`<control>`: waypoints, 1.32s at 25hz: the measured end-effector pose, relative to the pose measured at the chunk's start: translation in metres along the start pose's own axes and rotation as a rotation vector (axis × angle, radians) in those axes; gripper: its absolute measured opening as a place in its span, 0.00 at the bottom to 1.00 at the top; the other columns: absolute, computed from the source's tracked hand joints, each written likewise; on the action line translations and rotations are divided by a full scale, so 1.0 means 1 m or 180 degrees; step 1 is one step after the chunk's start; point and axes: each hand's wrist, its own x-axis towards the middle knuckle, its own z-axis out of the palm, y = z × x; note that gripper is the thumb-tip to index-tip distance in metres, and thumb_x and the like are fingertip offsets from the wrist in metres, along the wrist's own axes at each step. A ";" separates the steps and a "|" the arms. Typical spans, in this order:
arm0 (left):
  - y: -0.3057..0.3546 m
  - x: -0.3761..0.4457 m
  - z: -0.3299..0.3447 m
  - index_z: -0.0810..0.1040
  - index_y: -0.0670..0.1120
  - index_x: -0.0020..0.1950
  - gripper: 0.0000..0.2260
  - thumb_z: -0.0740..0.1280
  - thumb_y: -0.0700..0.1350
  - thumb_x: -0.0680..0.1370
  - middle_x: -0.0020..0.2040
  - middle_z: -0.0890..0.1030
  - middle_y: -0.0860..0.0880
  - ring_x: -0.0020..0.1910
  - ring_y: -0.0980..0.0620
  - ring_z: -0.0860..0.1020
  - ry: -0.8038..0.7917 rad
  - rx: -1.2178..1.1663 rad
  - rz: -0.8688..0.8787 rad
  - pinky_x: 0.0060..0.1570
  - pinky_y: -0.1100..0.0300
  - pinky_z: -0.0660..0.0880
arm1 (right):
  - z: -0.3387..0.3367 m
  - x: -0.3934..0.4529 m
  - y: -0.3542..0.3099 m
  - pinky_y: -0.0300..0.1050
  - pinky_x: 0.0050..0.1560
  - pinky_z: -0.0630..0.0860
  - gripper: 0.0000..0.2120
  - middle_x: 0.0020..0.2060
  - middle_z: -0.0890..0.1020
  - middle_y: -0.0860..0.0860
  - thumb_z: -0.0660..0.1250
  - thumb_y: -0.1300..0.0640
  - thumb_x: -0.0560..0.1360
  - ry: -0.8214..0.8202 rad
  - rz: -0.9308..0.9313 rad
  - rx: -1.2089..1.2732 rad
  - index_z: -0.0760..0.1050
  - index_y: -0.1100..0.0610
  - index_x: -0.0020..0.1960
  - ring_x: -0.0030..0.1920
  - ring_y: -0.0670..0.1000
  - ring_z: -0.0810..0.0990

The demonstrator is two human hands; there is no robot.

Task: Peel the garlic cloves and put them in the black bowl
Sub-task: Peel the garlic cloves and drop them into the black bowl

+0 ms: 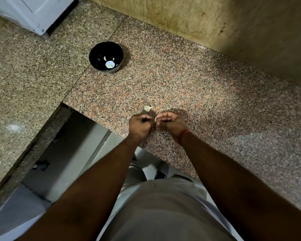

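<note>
Both hands (155, 125) pinch what seems a garlic clove (155, 119).

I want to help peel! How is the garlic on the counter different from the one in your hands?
The whitish unpeeled garlic clove lying on the granite counter rests alone, untouched and whole in view. The garlic clove pinched between the left hand and right hand is at, mostly hidden by fingers. Both are pale and outside the black bowl.

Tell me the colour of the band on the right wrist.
Reddish-orange: the band sits at the wrist just below the right hand, seen in the head view.
</note>
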 end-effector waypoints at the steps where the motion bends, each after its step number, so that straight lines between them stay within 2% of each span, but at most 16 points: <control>1: 0.002 0.000 0.000 0.85 0.41 0.47 0.02 0.73 0.35 0.76 0.40 0.85 0.42 0.31 0.48 0.81 -0.0027 -0.0004 -0.0003 0.29 0.56 0.78 | 0.000 0.000 0.000 0.51 0.46 0.84 0.13 0.46 0.86 0.60 0.73 0.74 0.72 0.0007 -0.0022 -0.0026 0.81 0.63 0.54 0.44 0.56 0.85; 5: 0.004 0.001 0.000 0.85 0.40 0.47 0.01 0.73 0.36 0.77 0.41 0.85 0.42 0.32 0.47 0.81 -0.0086 0.0089 -0.0102 0.31 0.54 0.80 | 0.000 -0.001 0.001 0.49 0.44 0.84 0.13 0.46 0.86 0.60 0.73 0.74 0.71 0.0015 -0.0068 -0.0103 0.81 0.63 0.53 0.43 0.55 0.85; 10: 0.000 0.002 0.001 0.84 0.40 0.47 0.01 0.73 0.37 0.77 0.40 0.85 0.41 0.31 0.46 0.82 -0.0109 0.0053 -0.0190 0.33 0.48 0.82 | 0.002 0.001 0.003 0.56 0.49 0.85 0.11 0.45 0.85 0.59 0.73 0.74 0.72 0.0058 -0.0074 -0.0086 0.81 0.61 0.50 0.45 0.57 0.85; 14: 0.002 0.002 0.005 0.81 0.37 0.50 0.02 0.70 0.35 0.79 0.42 0.85 0.36 0.31 0.47 0.80 -0.0179 -0.0138 -0.0364 0.31 0.52 0.81 | 0.004 0.000 0.004 0.56 0.49 0.85 0.10 0.43 0.85 0.58 0.72 0.74 0.72 0.0170 -0.0170 -0.0157 0.81 0.62 0.50 0.43 0.56 0.84; 18: 0.002 0.002 0.005 0.81 0.37 0.50 0.01 0.69 0.34 0.79 0.42 0.84 0.37 0.31 0.48 0.81 -0.0195 -0.0136 -0.0355 0.33 0.51 0.82 | 0.005 -0.001 0.003 0.53 0.47 0.85 0.09 0.42 0.85 0.56 0.73 0.73 0.73 0.0191 -0.0165 -0.0161 0.80 0.64 0.51 0.43 0.54 0.84; 20: 0.000 0.002 0.004 0.81 0.37 0.50 0.02 0.69 0.35 0.80 0.42 0.84 0.37 0.30 0.49 0.81 -0.0230 -0.0198 -0.0330 0.31 0.53 0.81 | 0.003 0.000 0.002 0.54 0.48 0.85 0.09 0.42 0.85 0.57 0.72 0.73 0.73 0.0146 -0.0118 -0.0081 0.80 0.64 0.50 0.43 0.55 0.84; 22: -0.002 0.003 0.003 0.80 0.37 0.51 0.03 0.68 0.36 0.81 0.43 0.84 0.37 0.31 0.47 0.82 -0.0191 -0.0321 -0.0352 0.33 0.50 0.82 | 0.001 0.001 0.001 0.57 0.49 0.85 0.10 0.43 0.84 0.59 0.71 0.74 0.73 0.0073 -0.0051 -0.0024 0.80 0.62 0.50 0.43 0.57 0.84; 25: -0.007 0.009 0.002 0.81 0.38 0.50 0.02 0.69 0.36 0.81 0.45 0.84 0.37 0.32 0.44 0.83 -0.0044 -0.0398 -0.0459 0.39 0.44 0.83 | -0.004 0.001 -0.002 0.56 0.48 0.85 0.11 0.46 0.84 0.59 0.71 0.73 0.74 -0.0011 0.0011 -0.0130 0.79 0.62 0.53 0.44 0.56 0.84; 29: -0.011 0.014 0.003 0.83 0.42 0.42 0.04 0.76 0.40 0.76 0.39 0.86 0.42 0.29 0.44 0.82 0.0182 0.0143 -0.0311 0.34 0.50 0.82 | -0.006 0.001 -0.002 0.56 0.49 0.85 0.12 0.47 0.83 0.60 0.70 0.73 0.75 -0.0006 -0.0021 -0.0331 0.78 0.62 0.55 0.46 0.55 0.84; 31: -0.013 0.016 0.003 0.83 0.46 0.39 0.06 0.78 0.39 0.74 0.38 0.86 0.48 0.34 0.48 0.84 0.0332 0.0672 -0.0230 0.38 0.53 0.84 | -0.006 0.000 -0.001 0.56 0.49 0.85 0.13 0.47 0.84 0.59 0.71 0.73 0.75 0.0060 -0.0028 -0.0441 0.78 0.62 0.56 0.48 0.57 0.85; 33: -0.014 0.015 0.003 0.84 0.49 0.42 0.07 0.77 0.37 0.73 0.42 0.85 0.53 0.38 0.54 0.84 0.0380 0.1091 -0.0060 0.42 0.57 0.84 | -0.007 0.000 0.000 0.56 0.49 0.85 0.14 0.47 0.85 0.59 0.71 0.73 0.75 0.0102 -0.0043 -0.0485 0.78 0.62 0.57 0.50 0.58 0.86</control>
